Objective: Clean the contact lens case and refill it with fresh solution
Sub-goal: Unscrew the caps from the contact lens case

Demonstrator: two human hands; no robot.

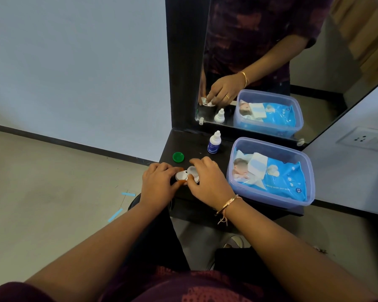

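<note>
White lens case [187, 175] in left hand [157, 182], right hand [207, 182]

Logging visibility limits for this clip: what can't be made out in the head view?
Head view:
- Lens case: ends covered by the left hand and right hand gripping it; liquid in wells too small to tell.
- Orange piece at its left end: mostly under left-hand fingers; cap or rim unclear.
- Bottle label: too small to read.

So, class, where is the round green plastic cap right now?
Head view: the round green plastic cap lies on the dark shelf, beyond the left hand, left of the small white-and-blue bottle.
</note>
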